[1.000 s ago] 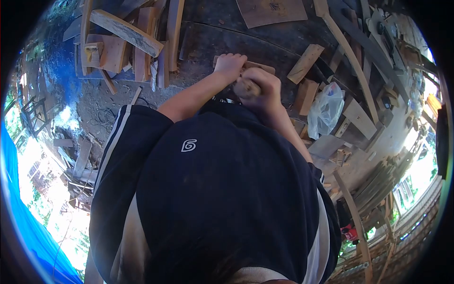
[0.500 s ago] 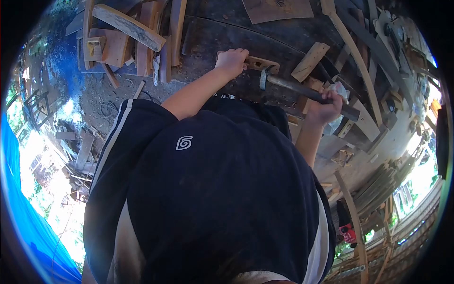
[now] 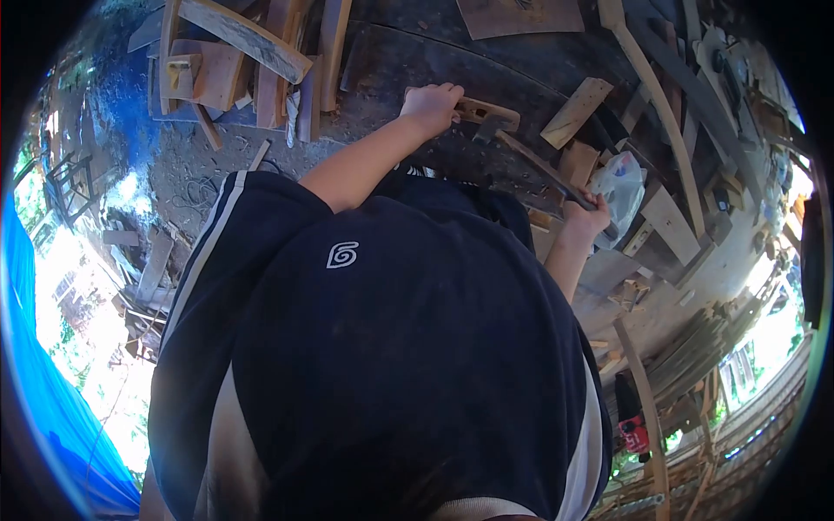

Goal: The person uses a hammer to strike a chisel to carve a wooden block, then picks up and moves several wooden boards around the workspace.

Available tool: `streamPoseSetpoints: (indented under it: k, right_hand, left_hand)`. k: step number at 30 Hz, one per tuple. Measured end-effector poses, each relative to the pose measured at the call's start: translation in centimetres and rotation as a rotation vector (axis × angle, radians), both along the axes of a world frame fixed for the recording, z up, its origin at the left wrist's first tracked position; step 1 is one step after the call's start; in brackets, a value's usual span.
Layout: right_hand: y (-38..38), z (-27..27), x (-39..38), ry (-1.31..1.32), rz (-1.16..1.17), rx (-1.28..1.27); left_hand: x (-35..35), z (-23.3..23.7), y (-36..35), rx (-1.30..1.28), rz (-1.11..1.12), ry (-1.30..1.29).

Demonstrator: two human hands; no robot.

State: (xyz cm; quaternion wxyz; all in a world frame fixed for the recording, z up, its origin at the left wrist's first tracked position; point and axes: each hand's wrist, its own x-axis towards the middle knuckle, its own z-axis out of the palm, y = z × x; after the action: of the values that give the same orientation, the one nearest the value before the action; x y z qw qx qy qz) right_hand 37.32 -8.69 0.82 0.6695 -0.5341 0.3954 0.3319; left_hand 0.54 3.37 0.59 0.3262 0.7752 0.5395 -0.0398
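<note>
Around the handle of a hammer [image 3: 543,167], toward its far end, the right hand [image 3: 587,217] is wrapped tight, fingers closed over the wood, and the shaft runs forward and leftward to a dark hammer head [image 3: 486,131] right by a slotted wooden block [image 3: 495,115]; whether the two touch, I can't tell from up here. Across on the other side, the left hand [image 3: 431,104] has its fingers folded over the left part of that block, gripping it on the dark work surface [image 3: 426,65], with the slotted end sticking out toward the right. Just beyond the right hand, a clear plastic bag [image 3: 620,184] sits crumpled, and ahead of it a short timber offcut [image 3: 577,113] lies at a slant. Farther right, a long curved wooden strip [image 3: 658,106] sweeps past, with a pale board [image 3: 671,227] lying just beside it. Over on the left, well apart from the hands, a whitish plank [image 3: 248,39] slants across a heap of lumber. Top of the view, a flat brown board [image 3: 521,19]; down in the lower left corner, bright blue sheeting [image 3: 52,434].
</note>
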Motion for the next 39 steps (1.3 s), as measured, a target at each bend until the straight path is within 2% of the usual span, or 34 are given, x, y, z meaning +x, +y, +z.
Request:
streamPoseSetpoints:
  k: [2, 3, 5, 6, 8, 10, 11, 13, 17, 19, 22, 23, 25, 27, 28, 30, 32, 34, 35, 37, 38, 39]
  right_hand:
    - [1.1, 5.7, -4.0, -0.237, 0.185, 0.261]
    - [1.5, 7.7, -5.7, -0.236, 0.187, 0.266]
    - [2.7, 10.9, -8.9, -0.721, 0.62, 0.755]
    - [3.5, 12.1, -10.4, -0.72, 0.624, 0.759]
    - [4.7, 14.2, -12.8, -1.136, 1.147, 0.834]
    - [5.5, 15.7, -13.7, -1.214, 1.489, 0.969]
    - [6.1, 16.5, -14.3, -1.208, 1.499, 0.973]
    - [7.1, 17.6, -15.6, -1.365, 1.906, 1.098]
    - [7.2, 17.0, -16.6, -1.411, 1.882, 1.139]
    - [6.6, 15.9, -16.8, -1.08, 1.113, 0.582]
    - [6.5, 16.1, -16.8, -1.122, 1.121, 0.613]
    - [6.4, 16.7, -16.6, -1.384, 1.454, 0.72]
    - [8.6, 22.6, -16.6, -1.328, 1.731, 1.403]
    - [9.8, 29.0, -17.1, -1.212, 1.721, 1.512]
    - [9.7, 29.6, -16.7, -1.228, 1.731, 1.491]
    - [10.8, 29.9, -16.0, -1.163, 1.554, 1.64]
    - [10.5, 29.9, -16.2, -1.213, 1.515, 1.664]
    - [9.7, 29.7, -16.7, -1.334, 1.447, 1.465]
    - [9.3, 29.4, -16.9, -1.342, 1.443, 1.471]
    - [8.3, 28.8, -17.0, -1.415, 1.363, 1.312]
    - [8.1, 28.5, -16.6, -1.423, 1.363, 1.31]
    - [8.0, 28.1, -16.0, -1.389, 1.38, 1.314]
  left_hand:
    - [0.0, 0.2, -0.3, 0.012, -0.012, 0.009]
    - [0.1, 0.4, -0.2, 0.028, -0.027, 0.013]
    - [0.5, 0.3, -0.2, 0.045, -0.039, 0.006]
    - [0.7, 0.3, -0.4, 0.054, -0.053, -0.001]
    - [0.8, 0.5, -0.5, 0.058, -0.062, -0.004]
    - [1.2, 0.6, -0.4, 0.062, -0.064, -0.011]
    - [1.3, 0.8, -0.3, 0.053, -0.07, -0.003]
    - [1.5, 1.0, -0.4, 0.039, -0.064, 0.01]
    - [1.6, 0.7, -0.2, 0.011, -0.047, 0.013]
    - [1.6, 0.7, -0.1, 0.017, -0.032, 0.006]
    - [1.7, 0.6, 0.6, 0.01, -0.027, 0.015]
    - [1.9, 0.3, 0.6, 0.013, -0.011, 0.01]
    - [1.8, 0.1, 0.4, 0.004, -0.003, 0.005]
    - [2.3, 0.4, 0.1, 0.039, 0.018, 0.006]
    - [2.5, 0.7, 0.1, 0.039, 0.008, -0.013]
    - [2.1, 1.3, 1.1, -0.055, 0.036, -0.028]
    - [2.0, 1.2, 2.4, -0.098, 0.041, 0.007]
    - [1.1, 1.0, 3.9, -0.339, -0.081, 0.067]
    - [0.5, 0.8, 4.0, -0.329, -0.08, 0.067]
    - [-0.2, 0.4, 3.3, -0.086, 0.023, -0.305]
    - [0.2, 0.2, 3.2, -0.082, 0.019, -0.309]
    - [0.6, 0.9, 2.9, -0.286, 0.076, -0.579]
